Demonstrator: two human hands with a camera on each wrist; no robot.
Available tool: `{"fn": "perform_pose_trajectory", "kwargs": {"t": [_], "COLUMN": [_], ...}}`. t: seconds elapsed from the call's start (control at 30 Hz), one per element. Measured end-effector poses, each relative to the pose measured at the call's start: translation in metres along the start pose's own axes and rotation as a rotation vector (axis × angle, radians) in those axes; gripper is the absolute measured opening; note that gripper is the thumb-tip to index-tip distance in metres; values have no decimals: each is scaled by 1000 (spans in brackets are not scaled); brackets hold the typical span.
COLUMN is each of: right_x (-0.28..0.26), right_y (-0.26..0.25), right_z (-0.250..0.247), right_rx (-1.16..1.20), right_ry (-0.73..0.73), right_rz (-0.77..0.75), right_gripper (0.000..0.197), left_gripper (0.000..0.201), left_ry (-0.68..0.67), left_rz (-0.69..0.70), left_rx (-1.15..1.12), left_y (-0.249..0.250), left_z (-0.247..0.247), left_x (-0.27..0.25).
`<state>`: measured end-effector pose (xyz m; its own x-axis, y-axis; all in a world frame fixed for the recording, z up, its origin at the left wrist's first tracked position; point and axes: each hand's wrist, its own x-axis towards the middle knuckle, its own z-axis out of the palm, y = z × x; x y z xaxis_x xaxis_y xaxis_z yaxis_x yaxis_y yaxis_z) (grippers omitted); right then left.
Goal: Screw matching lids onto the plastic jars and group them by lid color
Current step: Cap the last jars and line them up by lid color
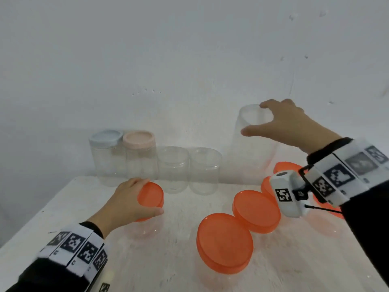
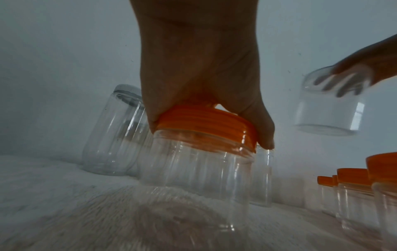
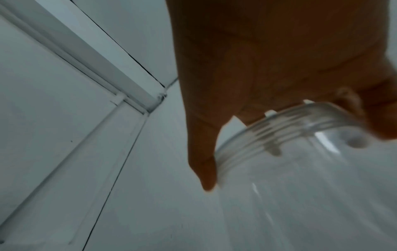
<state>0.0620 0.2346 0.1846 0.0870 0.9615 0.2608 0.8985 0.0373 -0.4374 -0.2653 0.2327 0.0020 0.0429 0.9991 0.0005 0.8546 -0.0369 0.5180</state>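
Two lidless jars [image 1: 189, 170], both seemingly empty

right hand [image 3: 268, 71] cut off by top edge in right wrist view; lidless jar [image 3: 300, 169] there blurred, bottom out of frame. orange-lidded jars [image 1: 328, 207] near table [image 1: 189, 218] right edge partly hidden behind right wrist camera [image 1: 288, 194].

At least five orange-lidded jars [image 1: 225, 243] are standing on the desk [image 1: 181, 228], one blue-lidded jar [image 1: 106, 138] and one pink-lidded jar [image 1: 139, 140] are sitting at the back, and three lidless clear jars [image 1: 173, 169] are showing, further orange lids possibly being hidden.
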Motion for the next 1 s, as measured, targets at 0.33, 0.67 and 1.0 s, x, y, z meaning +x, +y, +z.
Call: {"fn": "perform_pose_trajectory", "kwargs": {"t": [0.33,0.67,1.0], "right_x": [69,80,69], "right_y": [-66,-78,-67], "right_z": [99,128,108], "right_rx": [63,-68,40], "right_ry": [-118,-117,-211], "right_rz": [-156,-225,-265], "right_gripper": [77,66,88], "left_gripper": [109,108,108], "left_ry": [17,22,22], "left_rz": [8,7,5], "left_rx": [-27,-44,-37], "left_y": [-5,-4,-4], "left_z": [3,3,4], "left_x": [-1,-3,-3]}}
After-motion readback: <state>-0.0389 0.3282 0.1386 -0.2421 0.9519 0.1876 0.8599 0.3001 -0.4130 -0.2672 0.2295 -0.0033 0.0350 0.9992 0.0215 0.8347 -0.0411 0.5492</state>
